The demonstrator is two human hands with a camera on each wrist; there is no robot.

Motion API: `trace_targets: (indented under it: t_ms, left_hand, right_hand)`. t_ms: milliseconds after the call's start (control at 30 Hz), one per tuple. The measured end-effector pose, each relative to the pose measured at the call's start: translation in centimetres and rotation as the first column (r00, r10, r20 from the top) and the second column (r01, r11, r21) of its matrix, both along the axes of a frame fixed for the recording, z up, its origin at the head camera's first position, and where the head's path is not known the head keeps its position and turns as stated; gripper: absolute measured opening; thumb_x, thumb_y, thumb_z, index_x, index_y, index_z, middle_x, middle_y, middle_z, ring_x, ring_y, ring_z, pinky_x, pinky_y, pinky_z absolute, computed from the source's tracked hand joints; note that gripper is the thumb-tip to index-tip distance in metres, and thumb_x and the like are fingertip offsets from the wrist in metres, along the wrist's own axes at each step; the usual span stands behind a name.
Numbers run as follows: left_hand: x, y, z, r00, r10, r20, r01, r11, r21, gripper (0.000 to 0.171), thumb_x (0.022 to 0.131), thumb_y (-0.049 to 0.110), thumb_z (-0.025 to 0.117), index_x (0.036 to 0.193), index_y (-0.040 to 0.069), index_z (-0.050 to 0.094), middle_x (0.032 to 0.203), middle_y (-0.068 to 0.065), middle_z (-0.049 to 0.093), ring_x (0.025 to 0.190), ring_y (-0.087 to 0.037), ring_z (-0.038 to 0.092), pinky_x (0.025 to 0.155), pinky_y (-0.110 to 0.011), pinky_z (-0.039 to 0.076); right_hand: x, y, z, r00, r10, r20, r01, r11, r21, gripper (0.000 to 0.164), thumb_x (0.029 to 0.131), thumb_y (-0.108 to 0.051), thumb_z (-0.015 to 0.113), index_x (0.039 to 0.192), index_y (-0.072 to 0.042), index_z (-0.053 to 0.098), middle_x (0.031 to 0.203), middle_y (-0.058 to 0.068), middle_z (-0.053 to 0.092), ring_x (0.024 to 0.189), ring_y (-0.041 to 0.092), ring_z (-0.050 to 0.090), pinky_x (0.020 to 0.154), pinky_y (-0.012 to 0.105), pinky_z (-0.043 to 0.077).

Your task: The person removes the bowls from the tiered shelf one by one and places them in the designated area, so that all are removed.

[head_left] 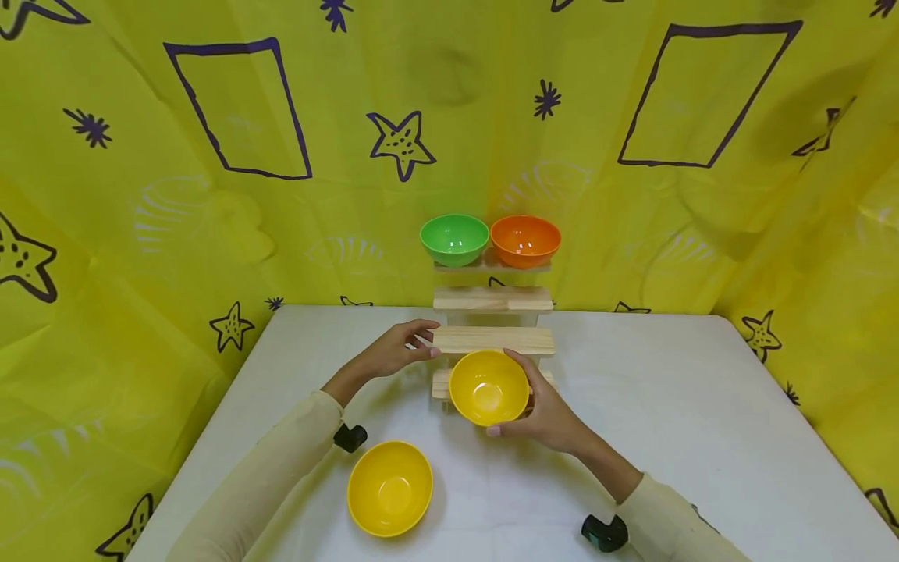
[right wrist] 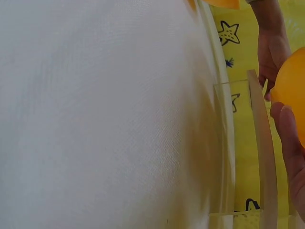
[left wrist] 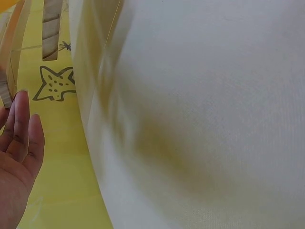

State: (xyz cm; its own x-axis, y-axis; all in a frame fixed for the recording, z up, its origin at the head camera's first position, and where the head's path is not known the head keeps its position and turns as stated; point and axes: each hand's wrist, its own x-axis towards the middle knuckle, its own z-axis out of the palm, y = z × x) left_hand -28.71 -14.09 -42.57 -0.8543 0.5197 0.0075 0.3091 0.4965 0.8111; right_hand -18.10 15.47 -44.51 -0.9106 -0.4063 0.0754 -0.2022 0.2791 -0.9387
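A yellow bowl [head_left: 489,390] is tilted in front of the lower steps of a small wooden stepped rack [head_left: 493,340]. My right hand [head_left: 544,414] grips this bowl at its right side, the thumb low and the fingers up by the rim. At the left end of one wooden step is my left hand [head_left: 400,349], thumb below and fingers above, pinching the step's end. A second yellow bowl [head_left: 390,489] stands on the white table, nearer to me and to the left. In the right wrist view the held bowl [right wrist: 293,90] shows its outside.
On the rack's top step sit a green bowl [head_left: 455,240] and an orange bowl [head_left: 526,241], side by side. A yellow patterned curtain [head_left: 485,94] hangs behind and around the white table [head_left: 660,390].
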Motion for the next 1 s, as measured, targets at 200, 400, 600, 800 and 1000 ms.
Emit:
trace_targets:
  t_ms: [200, 400, 600, 800, 1000]
  left_hand:
    - [-0.1, 0.0, -0.1, 1.000, -0.006, -0.006, 0.006, 1.000, 0.006, 0.056, 0.096, 0.025, 0.070, 0.146, 0.007, 0.050, 0.127, -0.018, 0.061, 0.110, -0.029, 0.062, 0.093, -0.040, 0.052]
    - [-0.1, 0.0, -0.1, 1.000, -0.008, -0.008, 0.008, 1.000, 0.005, 0.057, 0.096, 0.025, 0.070, 0.146, 0.007, 0.050, 0.128, -0.018, 0.061, 0.110, -0.028, 0.062, 0.093, -0.040, 0.052]
    - [-0.1, 0.0, -0.1, 1.000, -0.008, -0.004, 0.008, 1.000, 0.000, 0.056, 0.096, 0.025, 0.070, 0.146, 0.007, 0.050, 0.128, -0.018, 0.060, 0.111, -0.029, 0.062, 0.094, -0.041, 0.053]
    - [-0.1, -0.1, -0.1, 1.000, -0.003, -0.008, 0.003, 1.000, 0.004, 0.056, 0.097, 0.023, 0.069, 0.146, 0.006, 0.050, 0.127, -0.018, 0.060, 0.111, -0.028, 0.062, 0.094, -0.041, 0.053]
    - [-0.1, -0.1, -0.1, 1.000, -0.014, -0.005, 0.014, 1.000, 0.004, 0.055, 0.097, 0.024, 0.069, 0.146, 0.006, 0.049, 0.128, -0.019, 0.061, 0.111, -0.028, 0.062, 0.093, -0.040, 0.053]
  right_hand:
    - [0.2, 0.5, 0.0, 0.999, 0.020, -0.027, -0.020, 1.000, 0.013, 0.106, 0.073, -0.027, 0.091, 0.156, -0.024, 0.025, 0.149, 0.013, 0.039, 0.113, 0.033, 0.056, 0.087, 0.035, 0.056]
    - [0.5, 0.7, 0.1, 0.999, 0.038, -0.038, -0.038, 0.999, 0.003, 0.106, 0.071, -0.025, 0.092, 0.155, -0.025, 0.027, 0.148, 0.013, 0.039, 0.111, 0.032, 0.056, 0.083, 0.033, 0.057]
    - [0.6, 0.9, 0.2, 0.996, 0.081, -0.034, -0.082, 0.996, -0.036, 0.105, 0.071, -0.021, 0.093, 0.153, -0.031, 0.028, 0.146, 0.008, 0.040, 0.113, 0.035, 0.055, 0.083, 0.035, 0.059]
    - [0.9, 1.2, 0.2, 0.992, 0.124, -0.034, -0.125, 0.991, -0.054, 0.107, 0.072, -0.020, 0.092, 0.155, -0.029, 0.025, 0.146, 0.009, 0.040, 0.116, 0.037, 0.054, 0.084, 0.036, 0.059]
    - [1.4, 1.6, 0.2, 0.989, 0.148, 0.012, -0.147, 0.987, -0.061, 0.110, 0.073, -0.018, 0.091, 0.158, -0.024, 0.021, 0.144, 0.016, 0.041, 0.114, 0.037, 0.056, 0.083, 0.035, 0.059]
